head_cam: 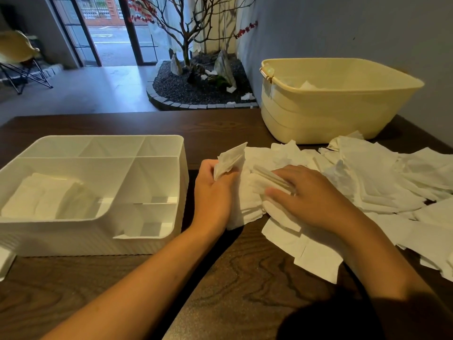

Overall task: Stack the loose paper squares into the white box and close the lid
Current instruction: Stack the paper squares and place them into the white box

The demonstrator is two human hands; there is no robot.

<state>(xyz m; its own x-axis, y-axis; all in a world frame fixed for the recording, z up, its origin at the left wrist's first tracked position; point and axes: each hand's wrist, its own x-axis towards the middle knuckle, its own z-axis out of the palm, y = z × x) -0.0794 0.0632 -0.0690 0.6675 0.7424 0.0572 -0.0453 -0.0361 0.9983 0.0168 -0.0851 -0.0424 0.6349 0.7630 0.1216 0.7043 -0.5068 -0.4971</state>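
The white box (182, 168) stands open on the left of the dark wooden table, split into several compartments. A stack of paper squares (49, 197) lies in its large left compartment. Loose paper squares (367, 182) are spread over the table's right half. My left hand (213, 192) grips a small bunch of squares (230, 160) that sticks up just right of the box. My right hand (308, 197) lies on the pile, its fingers curled over a thin stack of squares (267, 179). No lid is in sight.
A cream plastic tub (318, 114) stands at the back right with some paper inside. A white object (5, 263) sits at the table's left edge beside the box. Beyond the table's far edge are an indoor rock garden and a folding chair.
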